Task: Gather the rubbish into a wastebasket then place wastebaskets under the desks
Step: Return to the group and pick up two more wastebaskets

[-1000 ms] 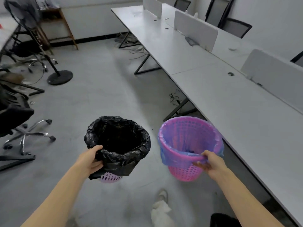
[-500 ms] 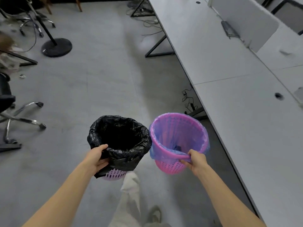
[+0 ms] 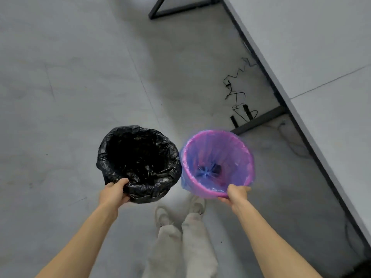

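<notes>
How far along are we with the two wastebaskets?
Done: both look lined, and something dark lies in the pink wastebasket. In hand: left hand grips the black-lined wastebasket, right hand grips the pink one, both off the floor. To do: neither is under the desk on the right.

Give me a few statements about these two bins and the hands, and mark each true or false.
1. The left hand grips the black bin. True.
2. The pink bin sits under the desk. False: the right hand holds it by the rim, beside the desk.
3. The pink bin is lined in black. False: its liner is blue.
4. Cables lie on the floor by the desk. True.
</notes>
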Tool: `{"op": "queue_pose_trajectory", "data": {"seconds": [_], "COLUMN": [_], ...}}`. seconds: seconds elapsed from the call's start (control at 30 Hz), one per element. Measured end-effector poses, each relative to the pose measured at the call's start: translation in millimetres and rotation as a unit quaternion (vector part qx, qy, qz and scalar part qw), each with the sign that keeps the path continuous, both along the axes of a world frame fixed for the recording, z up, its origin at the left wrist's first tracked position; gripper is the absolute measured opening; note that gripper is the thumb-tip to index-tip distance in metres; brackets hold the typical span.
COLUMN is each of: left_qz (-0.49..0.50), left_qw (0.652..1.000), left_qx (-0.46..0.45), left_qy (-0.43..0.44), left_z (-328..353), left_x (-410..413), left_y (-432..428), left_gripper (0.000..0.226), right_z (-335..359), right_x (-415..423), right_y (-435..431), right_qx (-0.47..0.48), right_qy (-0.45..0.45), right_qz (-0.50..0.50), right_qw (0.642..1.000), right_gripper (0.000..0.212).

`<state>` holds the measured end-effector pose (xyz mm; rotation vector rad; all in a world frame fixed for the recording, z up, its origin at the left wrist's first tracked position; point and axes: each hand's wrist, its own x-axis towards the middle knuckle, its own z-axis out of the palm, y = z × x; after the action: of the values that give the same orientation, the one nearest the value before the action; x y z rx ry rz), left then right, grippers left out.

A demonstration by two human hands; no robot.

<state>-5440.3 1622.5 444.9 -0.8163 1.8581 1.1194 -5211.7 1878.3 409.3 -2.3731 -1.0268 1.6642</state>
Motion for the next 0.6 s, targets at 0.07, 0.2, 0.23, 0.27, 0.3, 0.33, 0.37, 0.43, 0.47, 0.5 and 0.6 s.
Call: {"op": "queue_pose_trajectory", "data": {"seconds": [0.07, 0.2, 0.23, 0.27, 0.3, 0.33, 0.37, 0.43, 0.47, 0.5, 0.6], "left_qz": [0.002, 0.009, 0.013, 0.015, 0.017, 0.018, 0.019, 0.024, 0.024, 0.026, 0.011], "left_qw": [1.000, 0.999, 0.999, 0.998, 0.998, 0.998, 0.997, 0.997, 0.996, 0.996, 0.995], "left_qx": [-0.009, -0.029, -0.036, -0.044, -0.052, -0.059, -0.061, -0.072, -0.077, -0.080, -0.096], "left_qy": [0.010, 0.030, 0.034, 0.037, 0.038, 0.034, 0.033, 0.027, 0.026, 0.027, 0.014], "left_z": [-48, -130, -139, -155, -166, -181, -190, -202, -203, -205, -197], "left_x": [-14, -28, -28, -27, -26, -24, -22, -19, -19, -19, -22], "left_y": [9, 22, 21, 20, 18, 16, 14, 11, 11, 10, 12], "left_gripper": [0.029, 0.012, 0.010, 0.010, 0.010, 0.010, 0.010, 0.009, 0.010, 0.011, 0.013], "right_z": [-54, -155, -165, -185, -199, -219, -229, -240, -238, -236, -224], "right_x": [-8, -22, -26, -29, -31, -32, -34, -40, -46, -50, -63], "right_y": [5, 17, 19, 22, 24, 25, 26, 28, 30, 34, 50], "right_qx": [0.003, 0.001, -0.001, -0.003, -0.001, -0.001, 0.003, 0.008, 0.016, 0.023, 0.025], "right_qy": [-0.016, -0.020, -0.009, -0.005, -0.003, -0.015, -0.022, -0.025, -0.020, -0.015, -0.052], "right_qz": [-0.010, -0.075, -0.091, -0.105, -0.113, -0.119, -0.126, -0.136, -0.135, -0.132, -0.104], "right_qw": [1.000, 0.997, 0.996, 0.994, 0.994, 0.993, 0.992, 0.990, 0.991, 0.991, 0.993], "right_gripper": [0.062, 0.061, 0.062, 0.063, 0.064, 0.065, 0.066, 0.067, 0.067, 0.068, 0.073]}}
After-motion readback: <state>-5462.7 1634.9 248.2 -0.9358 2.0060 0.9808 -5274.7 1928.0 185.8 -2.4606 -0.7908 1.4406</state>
